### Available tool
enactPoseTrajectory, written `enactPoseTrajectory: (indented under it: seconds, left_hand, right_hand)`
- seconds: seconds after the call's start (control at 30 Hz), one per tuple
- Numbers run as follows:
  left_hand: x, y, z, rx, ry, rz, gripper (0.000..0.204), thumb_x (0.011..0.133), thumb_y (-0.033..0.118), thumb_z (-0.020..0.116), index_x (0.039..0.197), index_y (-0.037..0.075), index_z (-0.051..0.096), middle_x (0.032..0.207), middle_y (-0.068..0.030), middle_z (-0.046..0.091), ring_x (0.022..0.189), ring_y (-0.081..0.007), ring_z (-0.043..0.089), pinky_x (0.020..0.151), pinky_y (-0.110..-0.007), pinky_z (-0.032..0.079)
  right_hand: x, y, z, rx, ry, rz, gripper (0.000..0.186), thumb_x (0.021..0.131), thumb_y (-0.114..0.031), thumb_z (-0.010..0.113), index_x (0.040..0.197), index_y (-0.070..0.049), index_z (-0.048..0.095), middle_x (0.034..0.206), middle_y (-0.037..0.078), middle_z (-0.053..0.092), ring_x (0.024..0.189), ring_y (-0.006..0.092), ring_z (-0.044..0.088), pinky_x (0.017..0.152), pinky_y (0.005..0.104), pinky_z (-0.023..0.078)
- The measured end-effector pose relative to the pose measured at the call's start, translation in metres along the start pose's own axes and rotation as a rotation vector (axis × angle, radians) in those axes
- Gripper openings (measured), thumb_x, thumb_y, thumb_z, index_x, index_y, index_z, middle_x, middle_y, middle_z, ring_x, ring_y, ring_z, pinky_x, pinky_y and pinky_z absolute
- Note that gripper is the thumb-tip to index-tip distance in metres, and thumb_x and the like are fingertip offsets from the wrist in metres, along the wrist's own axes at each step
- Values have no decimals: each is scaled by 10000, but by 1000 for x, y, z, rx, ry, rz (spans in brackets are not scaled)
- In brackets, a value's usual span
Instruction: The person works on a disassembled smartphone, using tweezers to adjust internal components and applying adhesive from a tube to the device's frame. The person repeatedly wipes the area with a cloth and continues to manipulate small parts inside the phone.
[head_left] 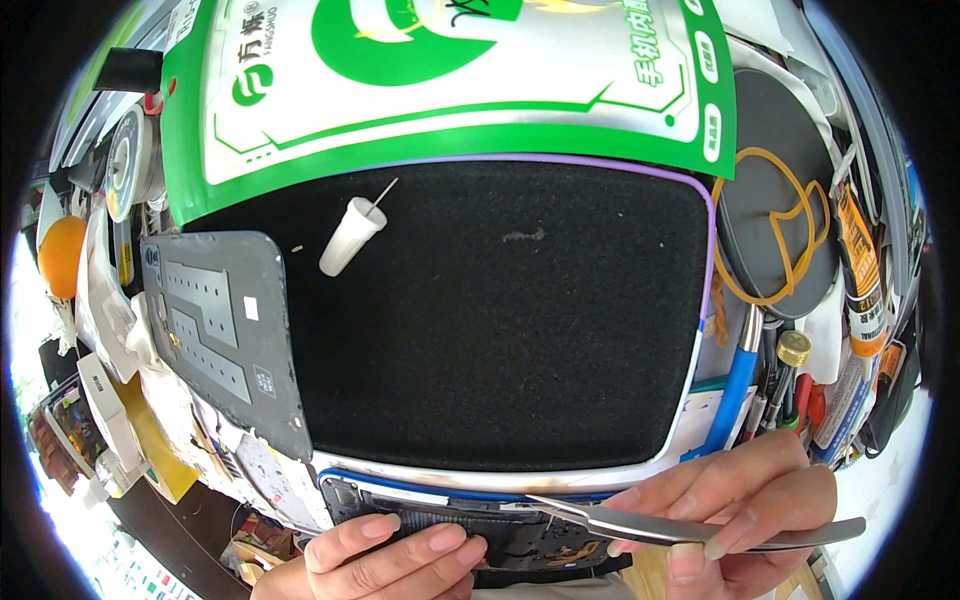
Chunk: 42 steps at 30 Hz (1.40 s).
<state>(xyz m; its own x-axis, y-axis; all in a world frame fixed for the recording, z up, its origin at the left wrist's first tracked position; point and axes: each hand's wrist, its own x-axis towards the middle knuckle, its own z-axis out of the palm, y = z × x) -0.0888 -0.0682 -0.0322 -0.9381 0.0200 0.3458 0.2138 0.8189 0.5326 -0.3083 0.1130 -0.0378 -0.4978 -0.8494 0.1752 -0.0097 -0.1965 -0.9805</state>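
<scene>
At the near edge lies an opened phone body (430, 497), its dark inside facing up within a blue frame. My left hand (385, 560) grips it along the near left side, fingers wrapped over its edge. A pair of steel tweezers (690, 528) is pinched in my right hand (745, 500). Their tips reach over the phone's upper edge at its middle right; whether they touch it I cannot tell. Beyond the phone spreads a black foam mat (500, 330) with a pale rim. On it stands a small white tube (350, 240) with a thin needle sticking out.
A dark phone back cover (225, 340) leans over the mat's left edge. Across the far side lies a green and white package (450, 110). To the right are a rubber band (770, 290), a blue-handled tool (732, 395) and an orange-black tube (860, 270). A spool (130, 165) stands far left.
</scene>
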Motion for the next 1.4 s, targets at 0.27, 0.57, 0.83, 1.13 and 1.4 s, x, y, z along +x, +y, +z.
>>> enactPoseTrajectory:
  seconds: [0.27,0.57,0.83,1.13,1.4]
  left_hand:
    - [0,0,1,4,-1,-2,70,883,52,696,908,77,635,1045,-134,784,1063,-275,748,1059,-491,491]
    - [-1,0,2,12,17,8,81,892,54,696,907,88,624,1049,-126,785,1075,-266,746,1103,-493,453]
    - [-2,0,8,33,82,12,115,881,46,720,900,93,617,1026,-117,789,1040,-259,758,1111,-493,446]
    - [-4,4,11,45,104,-24,183,884,51,751,925,105,580,1024,-98,788,1033,-247,758,1084,-480,466]
    - [-2,3,9,50,92,-15,155,886,53,738,916,106,596,1027,-101,789,1038,-248,757,1091,-480,457]
  right_hand:
    - [-1,1,-2,13,-41,-2,335,850,105,685,1102,-6,494,1022,218,612,793,261,765,804,441,678]
    - [-3,-2,3,14,0,18,346,856,105,700,1114,-4,497,1021,208,614,825,312,764,792,438,668]
    - [-3,-7,4,-3,26,62,334,864,104,700,1111,-8,504,1042,207,603,827,313,760,803,409,660]
    - [-5,-2,5,-3,32,20,322,861,107,690,1099,-1,502,960,214,634,788,302,755,782,430,654]
    - [-2,-7,7,-46,49,37,311,860,102,683,1094,5,502,935,213,642,768,295,753,779,443,656]
